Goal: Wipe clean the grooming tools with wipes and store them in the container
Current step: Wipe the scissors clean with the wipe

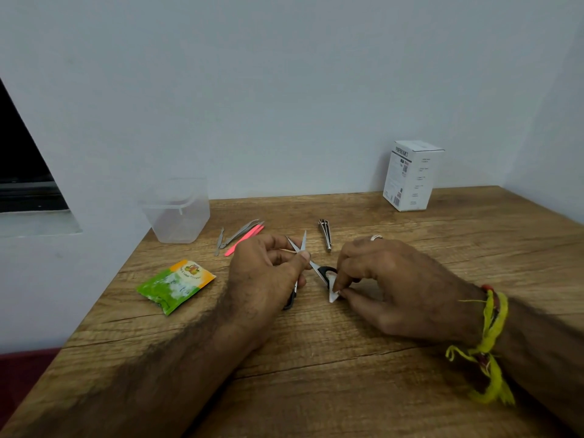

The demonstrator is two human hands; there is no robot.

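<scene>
My left hand [268, 273] grips the open scissors [305, 263], blades pointing away toward the wall; my right hand [388, 286] pinches a wipe [333, 292] against one handle loop.

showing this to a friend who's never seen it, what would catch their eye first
Mid-table, the left hand grips small open scissors while the right hand pinches a white wipe against their black handle. Next, the bright green and orange sachet at left, and the clear container by the wall.

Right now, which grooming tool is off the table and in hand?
The small scissors, gripped by the left hand; the other tools lie on the table.
</scene>
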